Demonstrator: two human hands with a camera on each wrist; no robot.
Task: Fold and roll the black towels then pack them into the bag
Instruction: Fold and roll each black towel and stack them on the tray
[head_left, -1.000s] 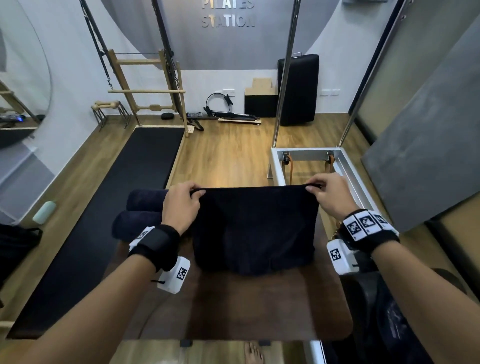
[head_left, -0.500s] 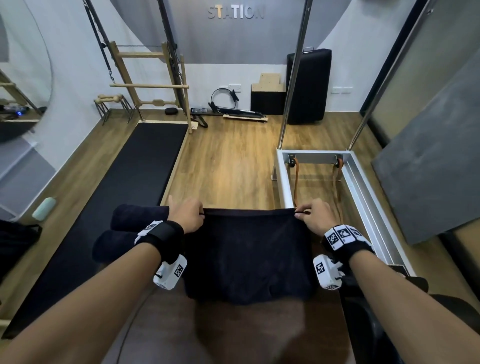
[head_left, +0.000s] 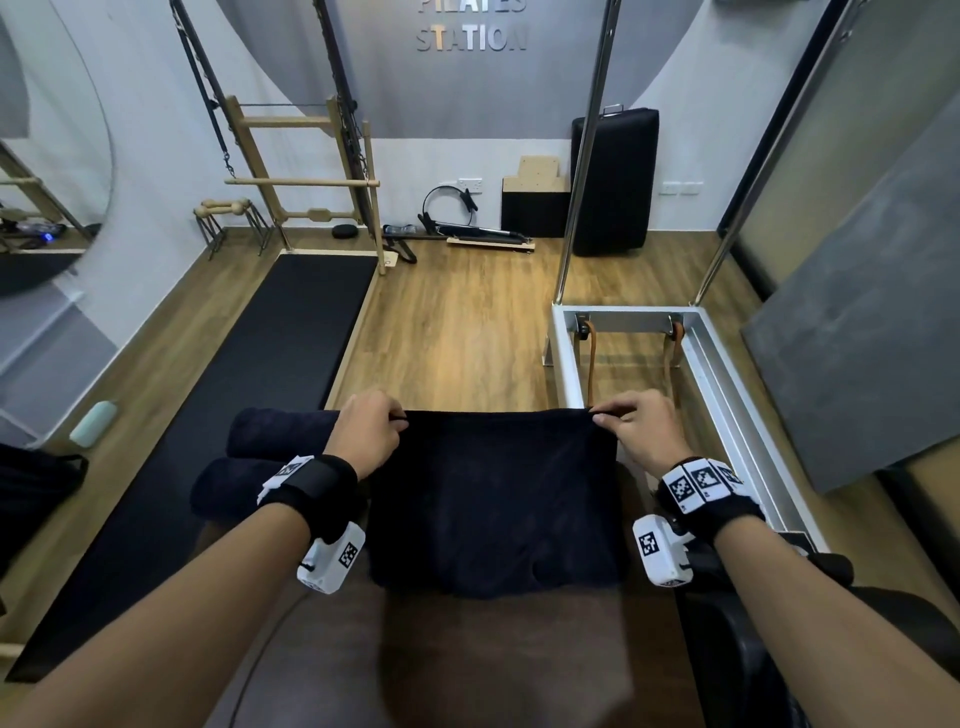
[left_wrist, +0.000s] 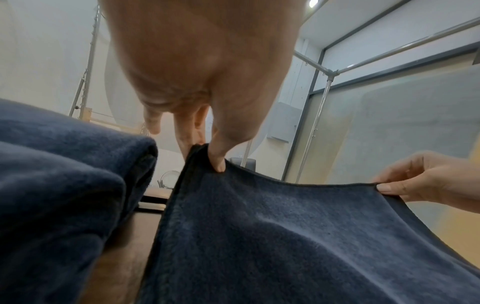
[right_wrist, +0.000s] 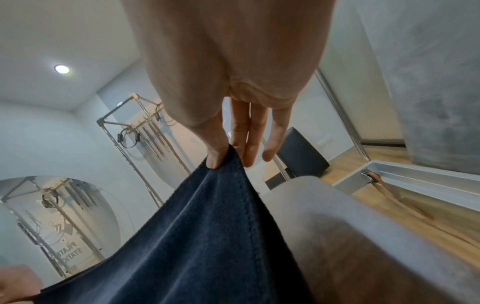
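Note:
A black towel (head_left: 496, 499) hangs stretched between my two hands above the brown padded bench (head_left: 498, 660). My left hand (head_left: 370, 431) pinches its upper left corner (left_wrist: 207, 158) between thumb and fingers. At the upper right corner (right_wrist: 226, 162) my right hand (head_left: 641, 431) pinches the cloth the same way. The towel's lower edge lies on the bench. Two rolled black towels (head_left: 244, 457) lie side by side at the bench's far left, just beyond my left wrist, and fill the left of the left wrist view (left_wrist: 64, 185). A black bag (head_left: 769, 649) sits low at the right, mostly hidden by my right forearm.
A long black mat (head_left: 249, 395) runs along the floor on the left. A metal reformer frame (head_left: 696, 374) with upright poles stands on the right. Wooden ladder equipment (head_left: 306, 182) and black pads stand by the far wall. Another dark bag (head_left: 31, 499) lies at the far left.
Both hands lowered the towel toward the bench and drew closer to me, still pinching the top corners. The camera view then tipped up a little.

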